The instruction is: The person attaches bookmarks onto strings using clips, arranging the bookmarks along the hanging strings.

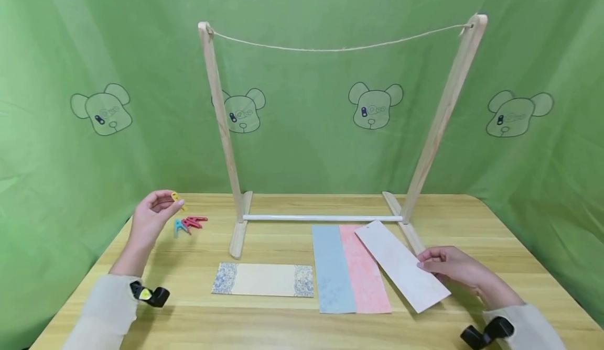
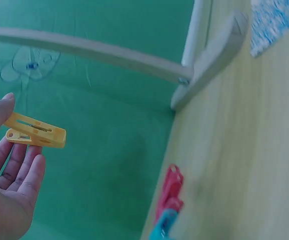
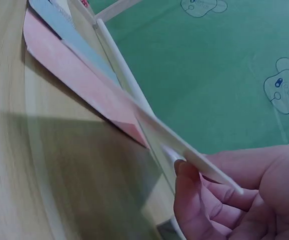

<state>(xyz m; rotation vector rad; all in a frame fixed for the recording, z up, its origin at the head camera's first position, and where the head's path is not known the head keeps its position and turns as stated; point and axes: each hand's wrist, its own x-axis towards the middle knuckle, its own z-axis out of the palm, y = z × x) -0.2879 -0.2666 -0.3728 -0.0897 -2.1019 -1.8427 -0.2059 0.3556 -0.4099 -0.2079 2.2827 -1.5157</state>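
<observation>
A yellow clothespin (image 2: 37,131) is pinched between the thumb and fingers of my left hand (image 1: 153,215), raised over the table's left side. Just below that hand lie red clothespins (image 1: 194,221) and a blue clothespin (image 1: 179,228). My right hand (image 1: 450,267) pinches a white card strip (image 1: 401,266) by its right long edge, tilted above the table. Part of a pink card strip (image 1: 368,276) is covered by the white one in the head view. Beside it lies a light blue strip (image 1: 334,271). A cream card with blue patterned ends (image 1: 264,279) lies further left.
A wooden frame stands at the back, its left post (image 1: 220,119) and right post (image 1: 445,109) joined by a sagging string (image 1: 330,50) on top and a white rod (image 1: 321,218) low down. Green cloth (image 1: 302,156) hangs behind the wooden table (image 1: 189,318).
</observation>
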